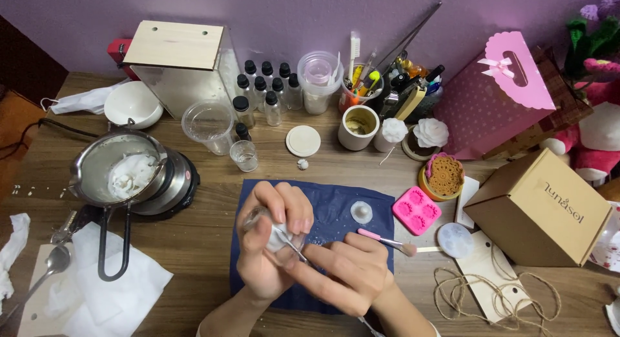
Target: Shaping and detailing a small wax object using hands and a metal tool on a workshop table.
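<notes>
My left hand (274, 237) is closed around a small clear mould with a white lump (276, 236) inside it, held above a dark blue mat (336, 204). My right hand (345, 269) pinches a thin metal tool (294, 246) whose tip reaches into the white lump. A pink-handled brush (386, 241) lies on the mat just past my right hand. A small white round piece (361, 212) sits on the mat farther back.
A metal pot of white wax (123, 172) stands on a hot plate at left, with tissue (116, 282) and a spoon (51, 263) in front. Small bottles (261, 91), cups, a pink mould (416, 210), a cardboard box (539, 211) and twine (491, 295) crowd the back and right.
</notes>
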